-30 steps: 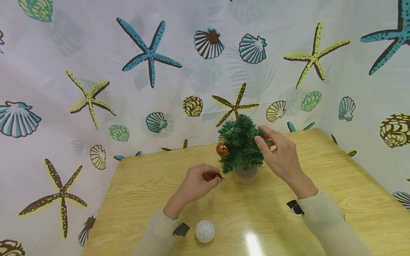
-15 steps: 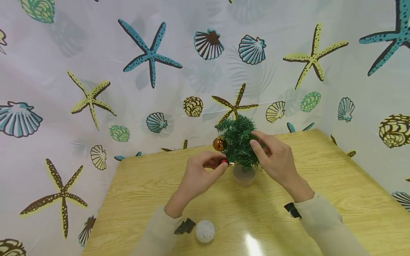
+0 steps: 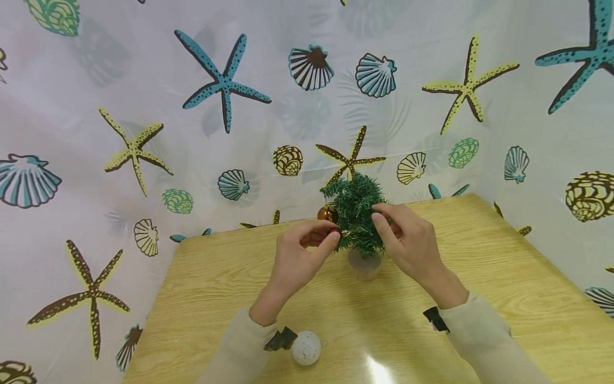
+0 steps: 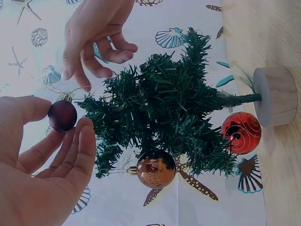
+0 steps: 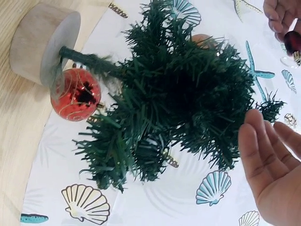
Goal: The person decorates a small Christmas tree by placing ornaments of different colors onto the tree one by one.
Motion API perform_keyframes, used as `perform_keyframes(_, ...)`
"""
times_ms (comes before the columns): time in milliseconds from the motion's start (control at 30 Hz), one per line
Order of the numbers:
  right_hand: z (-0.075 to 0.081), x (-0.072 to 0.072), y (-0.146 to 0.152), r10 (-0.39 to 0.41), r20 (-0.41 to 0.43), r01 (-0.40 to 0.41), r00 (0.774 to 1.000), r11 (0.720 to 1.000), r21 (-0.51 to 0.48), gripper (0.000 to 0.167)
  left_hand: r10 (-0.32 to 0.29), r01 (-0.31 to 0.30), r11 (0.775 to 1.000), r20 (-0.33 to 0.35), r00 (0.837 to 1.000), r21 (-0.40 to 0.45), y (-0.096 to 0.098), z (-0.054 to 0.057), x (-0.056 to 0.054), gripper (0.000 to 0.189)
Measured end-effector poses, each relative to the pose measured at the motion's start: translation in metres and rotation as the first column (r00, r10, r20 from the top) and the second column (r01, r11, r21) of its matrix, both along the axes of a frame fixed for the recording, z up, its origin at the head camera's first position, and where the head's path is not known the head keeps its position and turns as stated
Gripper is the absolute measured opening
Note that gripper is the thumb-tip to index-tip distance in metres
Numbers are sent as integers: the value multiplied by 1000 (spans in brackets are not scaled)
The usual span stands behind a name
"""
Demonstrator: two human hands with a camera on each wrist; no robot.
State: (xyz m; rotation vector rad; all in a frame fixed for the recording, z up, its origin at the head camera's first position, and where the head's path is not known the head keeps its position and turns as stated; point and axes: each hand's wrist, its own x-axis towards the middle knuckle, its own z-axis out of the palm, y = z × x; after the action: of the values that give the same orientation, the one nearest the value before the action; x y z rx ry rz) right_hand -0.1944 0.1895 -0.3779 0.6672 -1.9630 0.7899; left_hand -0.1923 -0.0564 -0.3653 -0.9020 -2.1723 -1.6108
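Observation:
A small green artificial tree (image 3: 357,210) on a round wooden base (image 3: 364,265) stands at the far middle of the wooden table (image 3: 479,277). A copper bauble (image 3: 327,214) hangs on its left side, and a red bauble with gold swirls (image 4: 241,133) hangs low near the base. My left hand (image 3: 326,237) pinches a small dark red bauble (image 4: 62,115) by the tree's upper left branches, its thread loop toward the tree top. My right hand (image 3: 388,224) hovers at the tree's right side with loosely curved fingers at the branch tips, holding nothing visible.
A white speckled bauble (image 3: 306,348) lies on the table near my left forearm. A curtain printed with starfish and shells (image 3: 225,80) closes in the back and both sides. Bare tabletop lies to the right of the tree.
My left hand rose from the table and carried the dark red bauble up to the tree's upper left branches. My right hand shifted slightly left along the tree.

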Motion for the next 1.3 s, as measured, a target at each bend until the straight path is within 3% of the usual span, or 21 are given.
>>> perform_keyframes(167, 3, 3, -7, 193, -3, -193, 981, 981, 9, 26, 11, -12, 1000, 13, 1000, 22, 1, 0, 0, 22)
perform_keyframes(300, 3, 4, -11, 263, 34, -264, 964, 963, 53, 13, 14, -15, 999, 18, 1000, 36, 3, 0, 0, 20)
perform_keyframes(467, 2, 5, -13, 241, 72, -245, 968, 967, 61, 16, 15, -16, 999, 34, 999, 40, 3, -1, 0, 21)
perform_keyframes(667, 8, 3, -13, 240, 9, -241, 971, 970, 47, 16, 7, -11, 999, 85, 996, 52, 5, -6, -1, 21)
perform_keyframes(767, 12, 2, -13, 237, -14, -236, 971, 971, 41, 18, -17, 10, 998, 130, 991, 54, 6, -12, -2, 24)
perform_keyframes(1033, 16, 2, -15, 220, 31, -222, 975, 974, 53, 14, -87, 87, 996, 206, 975, 12, 9, -19, -3, 31)
perform_keyframes(1167, 18, 1, -16, 223, 8, -223, 975, 971, 84, 15, -85, 92, 995, 168, 982, -31, 10, -16, -3, 32)
perform_keyframes(1300, 19, 1, -18, 229, 0, -228, 973, 969, 96, 18, -50, 53, 997, 61, 997, -62, 13, -10, -3, 29)
